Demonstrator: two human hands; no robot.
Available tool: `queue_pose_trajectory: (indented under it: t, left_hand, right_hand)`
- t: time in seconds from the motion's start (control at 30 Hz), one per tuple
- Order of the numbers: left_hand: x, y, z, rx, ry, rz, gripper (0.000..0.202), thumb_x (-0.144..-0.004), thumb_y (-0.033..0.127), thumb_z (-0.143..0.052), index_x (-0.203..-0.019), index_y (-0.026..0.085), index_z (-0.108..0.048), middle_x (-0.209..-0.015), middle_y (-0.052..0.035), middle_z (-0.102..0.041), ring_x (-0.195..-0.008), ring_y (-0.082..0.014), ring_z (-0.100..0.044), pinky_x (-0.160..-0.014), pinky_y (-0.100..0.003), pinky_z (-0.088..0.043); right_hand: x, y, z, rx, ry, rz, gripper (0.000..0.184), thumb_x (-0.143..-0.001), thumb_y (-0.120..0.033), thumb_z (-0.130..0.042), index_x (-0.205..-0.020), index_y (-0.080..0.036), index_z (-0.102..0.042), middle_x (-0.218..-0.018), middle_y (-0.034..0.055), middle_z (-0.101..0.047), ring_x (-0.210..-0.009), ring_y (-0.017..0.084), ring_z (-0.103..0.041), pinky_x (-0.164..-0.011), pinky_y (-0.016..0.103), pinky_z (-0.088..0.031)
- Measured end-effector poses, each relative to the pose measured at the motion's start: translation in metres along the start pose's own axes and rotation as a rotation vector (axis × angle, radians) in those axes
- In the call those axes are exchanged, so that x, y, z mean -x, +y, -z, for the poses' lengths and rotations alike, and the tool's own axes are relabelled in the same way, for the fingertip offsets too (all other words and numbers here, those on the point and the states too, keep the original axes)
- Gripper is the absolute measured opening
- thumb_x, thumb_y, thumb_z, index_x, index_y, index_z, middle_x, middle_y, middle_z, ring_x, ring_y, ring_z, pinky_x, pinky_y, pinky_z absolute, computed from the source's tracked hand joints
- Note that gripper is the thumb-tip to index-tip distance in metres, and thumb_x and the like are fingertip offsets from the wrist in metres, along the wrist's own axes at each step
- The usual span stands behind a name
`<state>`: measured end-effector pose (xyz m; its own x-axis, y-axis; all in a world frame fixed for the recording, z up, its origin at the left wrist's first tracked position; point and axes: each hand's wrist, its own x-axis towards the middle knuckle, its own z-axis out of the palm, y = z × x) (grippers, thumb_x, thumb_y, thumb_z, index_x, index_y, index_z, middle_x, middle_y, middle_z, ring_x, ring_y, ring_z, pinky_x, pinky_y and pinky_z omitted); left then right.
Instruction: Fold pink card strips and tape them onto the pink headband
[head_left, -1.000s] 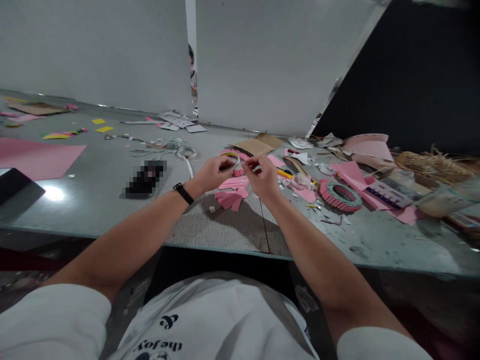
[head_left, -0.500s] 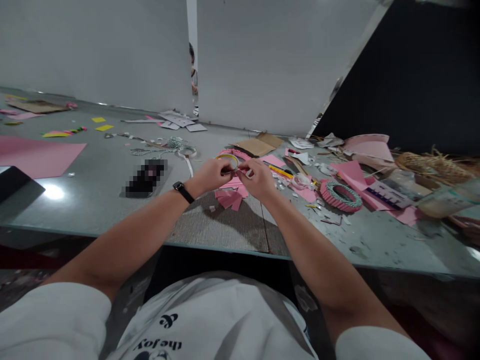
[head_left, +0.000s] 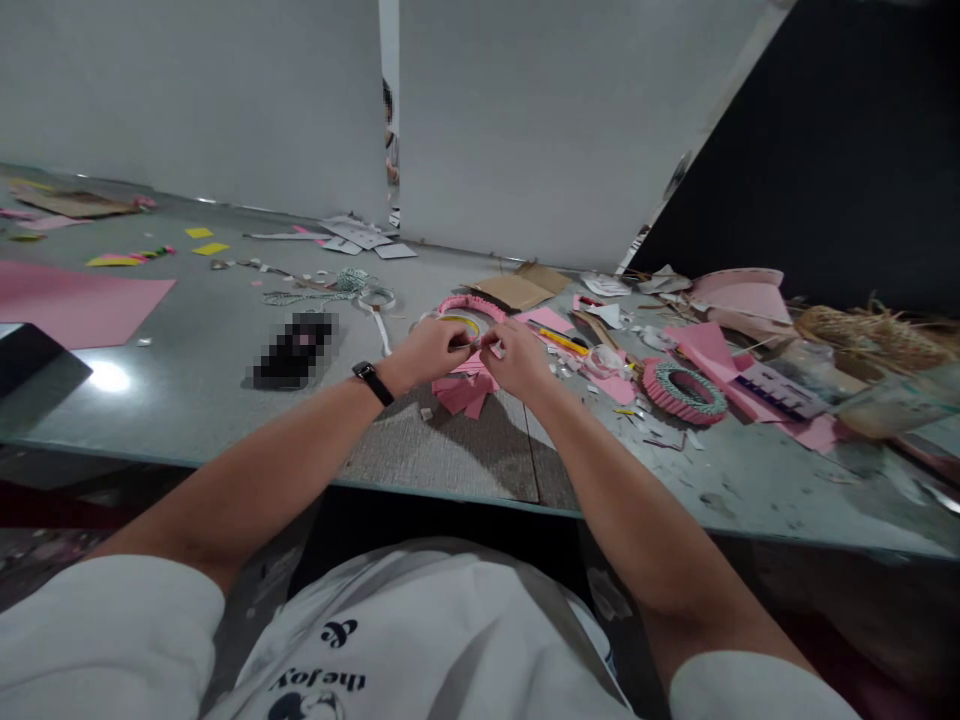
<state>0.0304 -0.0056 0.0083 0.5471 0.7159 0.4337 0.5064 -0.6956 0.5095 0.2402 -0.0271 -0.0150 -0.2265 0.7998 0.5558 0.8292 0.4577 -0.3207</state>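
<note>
My left hand (head_left: 429, 350), with a black band on its wrist, is closed round a thin roll of tape (head_left: 459, 323) held just above the table. My right hand (head_left: 516, 362) meets it from the right, its fingertips pinched at the roll's edge, seemingly on the tape's loose end. Under both hands lies a heap of pink paper pieces (head_left: 463, 392). A pink pleated ring (head_left: 471, 303) lies just beyond the roll.
A pink ring wound with green-white twine (head_left: 682, 391) lies to the right among pink paper, scraps and a yellow-handled tool (head_left: 561, 343). A phone (head_left: 294, 350), twine (head_left: 322, 292), another tape roll (head_left: 376, 299) and a big pink sheet (head_left: 71, 305) lie left. Straw (head_left: 870, 332) far right.
My hands, a little apart one second ago, have come together at the tape roll. The roll has sunk slightly toward the table. The camera view has shifted slightly.
</note>
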Motion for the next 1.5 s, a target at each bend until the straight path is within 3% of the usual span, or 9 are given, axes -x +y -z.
queue_pose_trajectory:
  t: [0.27, 0.57, 0.67, 0.77, 0.9, 1.07, 1.17, 1.37, 1.5]
  left_hand:
    - [0.001, 0.004, 0.001, 0.020, -0.029, 0.005, 0.014, -0.091, 0.020, -0.068, -0.077, 0.019, -0.068, -0.072, -0.0003, -0.068, -0.071, -0.0148, -0.052, -0.070, -0.030, -0.035]
    - [-0.002, 0.011, 0.005, -0.014, -0.012, 0.020, 0.026, -0.085, 0.018, -0.070, -0.067, 0.021, -0.051, -0.064, 0.0034, -0.052, -0.065, -0.0140, -0.043, -0.068, -0.034, -0.026]
    - [0.000, 0.013, 0.011, -0.021, -0.019, 0.000, 0.033, -0.079, 0.015, -0.071, -0.063, 0.022, -0.042, -0.060, 0.0057, -0.040, -0.062, -0.0128, -0.036, -0.067, -0.036, -0.023]
    - [0.001, 0.012, 0.018, -0.064, 0.044, 0.001, 0.038, -0.080, 0.017, -0.071, -0.064, 0.023, -0.037, -0.060, 0.0053, -0.040, -0.063, -0.0130, -0.036, -0.067, -0.036, -0.023]
    - [-0.002, 0.003, 0.025, -0.221, 0.126, 0.100, 0.027, -0.092, 0.021, -0.068, -0.071, 0.022, -0.050, -0.075, -0.0018, -0.062, -0.073, -0.0178, -0.054, -0.072, -0.035, -0.033]
    - [-0.004, -0.007, 0.036, -0.476, 0.032, 0.482, 0.017, -0.102, 0.024, -0.064, -0.096, 0.018, -0.079, -0.105, -0.0172, -0.081, -0.103, -0.0321, -0.074, -0.086, -0.039, -0.049]
    - [-0.002, -0.008, 0.041, -0.537, -0.062, 0.576, 0.024, -0.104, 0.024, -0.063, -0.108, 0.016, -0.085, -0.116, -0.0218, -0.084, -0.115, -0.0362, -0.077, -0.094, -0.042, -0.054]
    - [0.002, -0.013, 0.040, -0.592, -0.153, 0.587, 0.031, -0.103, 0.042, -0.074, -0.113, 0.016, -0.087, -0.112, -0.0227, -0.085, -0.115, -0.0382, -0.078, -0.097, -0.043, -0.057]
    - [0.000, -0.021, 0.035, -0.561, -0.065, 0.568, 0.032, -0.102, 0.046, -0.073, -0.102, 0.017, -0.087, -0.101, -0.0201, -0.083, -0.108, -0.0357, -0.078, -0.093, -0.040, -0.056]
  right_hand:
    - [0.000, 0.000, 0.003, 0.118, -0.100, 0.092, 0.015, -0.097, -0.015, -0.067, -0.106, -0.019, -0.078, -0.122, 0.0169, -0.074, -0.122, 0.035, -0.068, -0.110, 0.051, -0.055]
    - [0.000, -0.032, 0.025, 0.408, -0.152, 0.171, 0.026, -0.104, -0.014, -0.063, -0.124, -0.012, -0.079, -0.134, 0.0234, -0.074, -0.135, 0.039, -0.061, -0.107, 0.050, -0.054]
    - [-0.003, -0.015, 0.031, 0.424, -0.119, 0.113, 0.024, -0.102, -0.009, -0.060, -0.116, -0.013, -0.079, -0.132, 0.0233, -0.074, -0.134, 0.040, -0.063, -0.110, 0.051, -0.052]
    - [-0.008, 0.017, 0.038, 0.326, -0.025, -0.069, 0.018, -0.098, -0.009, -0.062, -0.103, -0.017, -0.077, -0.123, 0.0205, -0.075, -0.127, 0.038, -0.066, -0.112, 0.050, -0.052]
    - [-0.007, 0.037, 0.036, 0.126, -0.027, -0.134, 0.029, -0.092, -0.014, -0.066, -0.119, -0.019, -0.075, -0.123, 0.0174, -0.076, -0.121, 0.036, -0.069, -0.108, 0.049, -0.054]
    - [0.004, 0.007, 0.030, 0.021, -0.412, -0.081, 0.065, -0.094, -0.033, -0.080, -0.156, -0.020, -0.066, -0.108, 0.0114, -0.080, -0.100, 0.033, -0.074, -0.090, 0.042, -0.055]
    - [0.007, -0.009, 0.033, 0.014, -0.508, -0.121, 0.085, -0.089, -0.030, -0.088, -0.168, -0.019, -0.058, -0.106, 0.0109, -0.080, -0.098, 0.034, -0.075, -0.086, 0.040, -0.054]
    - [0.007, -0.015, 0.038, -0.045, -0.437, -0.145, 0.079, -0.085, -0.024, -0.089, -0.160, -0.019, -0.063, -0.111, 0.0116, -0.079, -0.099, 0.032, -0.073, -0.086, 0.041, -0.053]
    - [0.007, -0.013, 0.030, -0.184, -0.366, -0.203, 0.077, -0.082, -0.013, -0.081, -0.157, -0.016, -0.064, -0.098, 0.0045, -0.074, -0.088, 0.025, -0.070, -0.079, 0.036, -0.052]
